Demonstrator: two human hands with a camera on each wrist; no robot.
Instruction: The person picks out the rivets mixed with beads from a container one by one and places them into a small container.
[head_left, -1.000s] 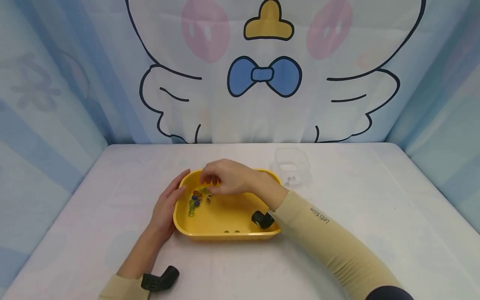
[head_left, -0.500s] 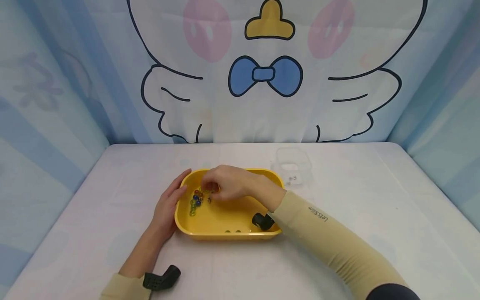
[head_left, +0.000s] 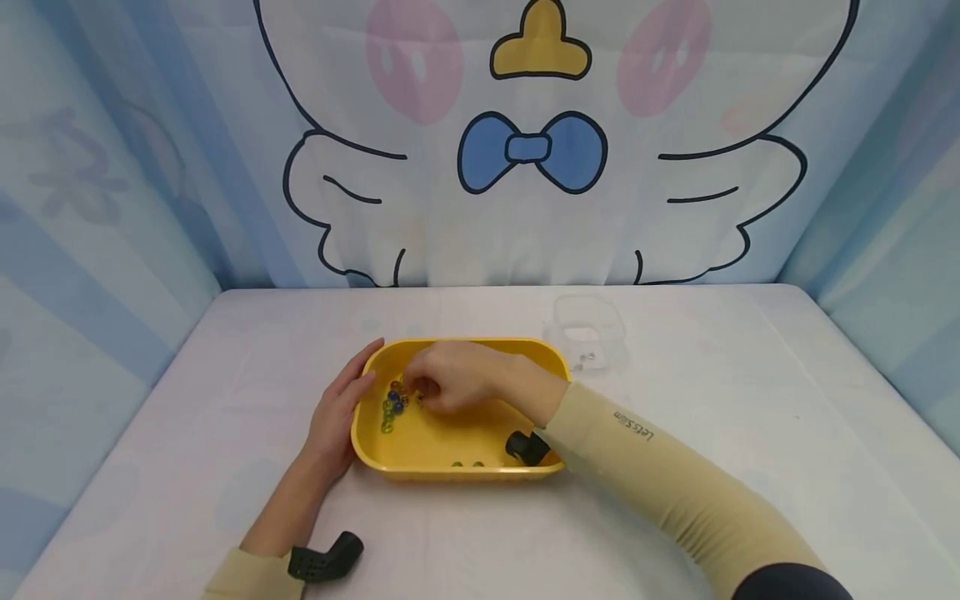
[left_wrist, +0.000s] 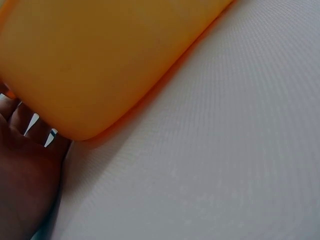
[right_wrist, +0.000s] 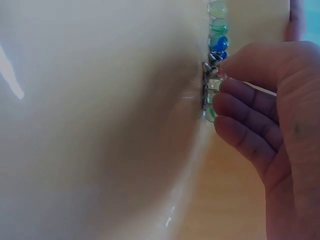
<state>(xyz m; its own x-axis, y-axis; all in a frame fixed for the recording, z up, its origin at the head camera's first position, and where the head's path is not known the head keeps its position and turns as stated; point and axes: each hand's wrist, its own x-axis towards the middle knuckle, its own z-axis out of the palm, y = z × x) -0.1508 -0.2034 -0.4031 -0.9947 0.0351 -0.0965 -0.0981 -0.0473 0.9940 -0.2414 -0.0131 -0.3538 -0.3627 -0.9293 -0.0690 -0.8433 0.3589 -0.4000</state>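
My right hand [head_left: 453, 375] reaches into the yellow tray [head_left: 465, 472], fingers curled down at its left part. In the right wrist view, thumb and fingers of the right hand [right_wrist: 280, 115] are right at a row of glass marbles [right_wrist: 218, 26] and small silvery pieces [right_wrist: 213, 59]; I cannot tell whether they pinch one. More marbles, green, blue and orange [head_left: 392, 402], lie near the tray's left wall. My left hand [head_left: 332, 410] rests along the tray's outer left side, thumb at the rim; its fingers [left_wrist: 37, 131] touch the outer wall in the left wrist view.
Behind the tray to the right stands a clear plastic box [head_left: 588, 333] with a few small silvery pieces [head_left: 585, 358] in it. Two greenish marbles [head_left: 468, 465] lie by the tray's front wall. A patterned curtain [head_left: 525, 225] closes off the back of the white table [head_left: 750, 433].
My right hand has come down and slightly nearer, its fingers curling in and covering some of the marbles and silvery pieces. The left hand stays at the tray's side.
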